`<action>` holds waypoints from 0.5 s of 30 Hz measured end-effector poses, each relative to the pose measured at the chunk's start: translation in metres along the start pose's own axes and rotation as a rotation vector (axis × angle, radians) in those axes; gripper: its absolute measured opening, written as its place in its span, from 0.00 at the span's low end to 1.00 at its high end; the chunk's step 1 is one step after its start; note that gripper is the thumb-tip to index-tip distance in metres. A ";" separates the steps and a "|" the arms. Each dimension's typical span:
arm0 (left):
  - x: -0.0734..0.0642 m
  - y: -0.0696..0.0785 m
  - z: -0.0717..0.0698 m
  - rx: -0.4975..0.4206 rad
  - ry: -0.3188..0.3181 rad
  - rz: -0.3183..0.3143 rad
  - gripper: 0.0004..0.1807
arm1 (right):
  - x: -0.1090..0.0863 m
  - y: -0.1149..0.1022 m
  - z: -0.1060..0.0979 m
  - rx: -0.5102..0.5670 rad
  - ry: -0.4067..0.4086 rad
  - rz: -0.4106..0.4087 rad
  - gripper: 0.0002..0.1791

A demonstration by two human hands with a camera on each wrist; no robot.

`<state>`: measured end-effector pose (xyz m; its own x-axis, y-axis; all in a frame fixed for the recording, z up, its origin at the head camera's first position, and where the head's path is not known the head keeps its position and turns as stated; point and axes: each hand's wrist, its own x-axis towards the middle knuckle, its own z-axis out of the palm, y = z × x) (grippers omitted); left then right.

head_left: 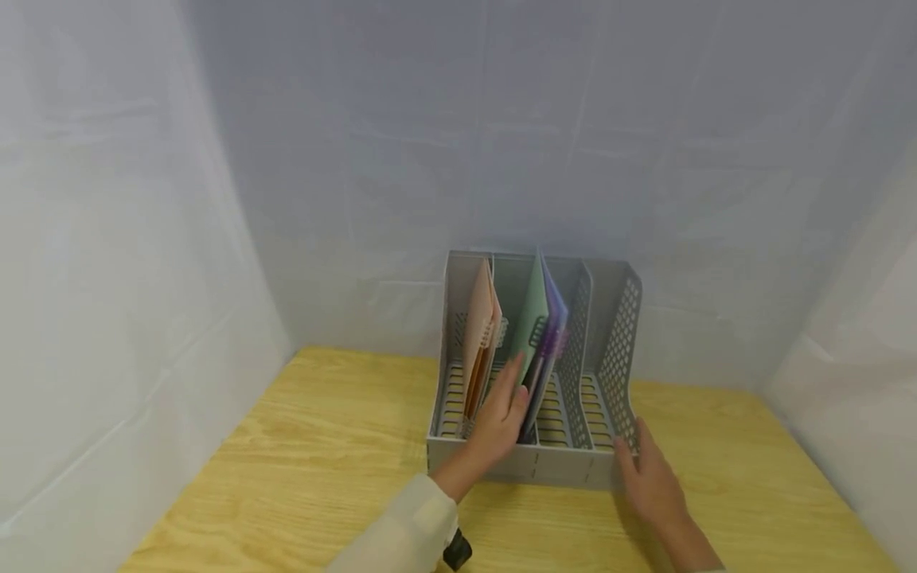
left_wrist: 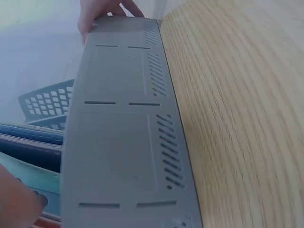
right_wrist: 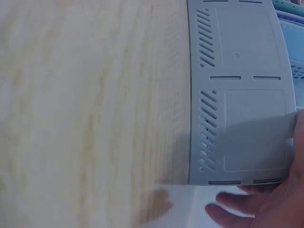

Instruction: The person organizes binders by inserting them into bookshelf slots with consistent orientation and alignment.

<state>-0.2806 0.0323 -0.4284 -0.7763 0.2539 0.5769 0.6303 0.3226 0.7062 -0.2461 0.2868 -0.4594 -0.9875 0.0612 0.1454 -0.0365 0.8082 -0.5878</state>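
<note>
A grey desktop file rack (head_left: 566, 468) with several upright compartments stands on the table. Pink spiral notebooks (head_left: 478, 314) stand in its leftmost part. To their right, a green spiral notebook (head_left: 532, 306) and a purple one (head_left: 555, 318) lean together. Between the pink and green notebooks reaches my left hand (head_left: 497, 418), fingers extended against the green cover, thumb near its front edge. My right hand (head_left: 653, 485) holds the rack's front right corner, thumb at the front rim and fingers around the outer side. In the right wrist view, the fingers (right_wrist: 242, 204) appear just past the rack's end.
The wooden table (head_left: 322, 446) extends to both sides and in front of the rack. White sheeting (head_left: 358, 159) hangs behind and along both sides. A small black object (head_left: 457, 549) sits by the left sleeve (head_left: 411, 525). A perforated divider (head_left: 576, 350) separates the right-hand compartments.
</note>
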 end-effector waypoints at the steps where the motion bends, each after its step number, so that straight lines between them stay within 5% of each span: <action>1: -0.003 0.002 -0.002 0.017 -0.005 0.000 0.29 | -0.002 0.000 -0.001 -0.009 0.003 -0.002 0.41; 15: -0.035 0.016 -0.048 0.305 -0.030 0.074 0.27 | -0.001 0.000 -0.010 -0.205 0.058 -0.014 0.39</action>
<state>-0.2428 -0.0153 -0.4171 -0.7311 0.3119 0.6067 0.6575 0.5596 0.5046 -0.2440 0.2924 -0.4513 -0.9764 0.0782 0.2015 -0.0120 0.9112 -0.4118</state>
